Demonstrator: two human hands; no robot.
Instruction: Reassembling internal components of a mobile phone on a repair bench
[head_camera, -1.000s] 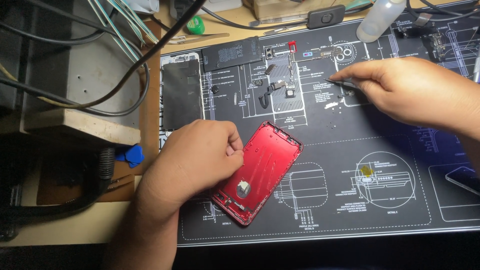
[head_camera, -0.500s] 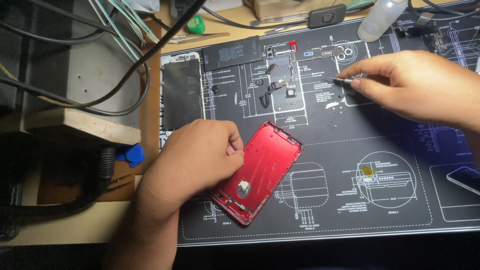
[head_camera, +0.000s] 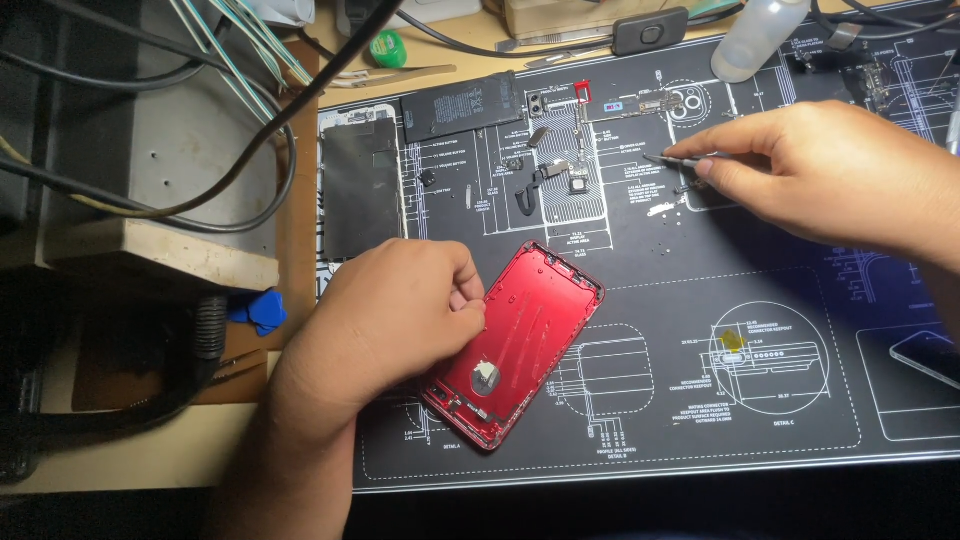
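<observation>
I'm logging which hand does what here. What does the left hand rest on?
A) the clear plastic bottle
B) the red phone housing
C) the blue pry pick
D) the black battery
B: the left hand rests on the edge of the red phone housing, lying open on the mat.

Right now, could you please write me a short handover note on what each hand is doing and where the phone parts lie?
Left hand: rests on the left edge of the red metal phone housing, steadying it on the black printed repair mat.
Right hand: pinches thin metal tweezers, tips over small parts at the mat's top.
Laid out: black rectangular battery, dark screen shield plate, small brackets and flex parts.
Done: housing stripped almost bare.
Left: the loose parts are outside the housing.
</observation>
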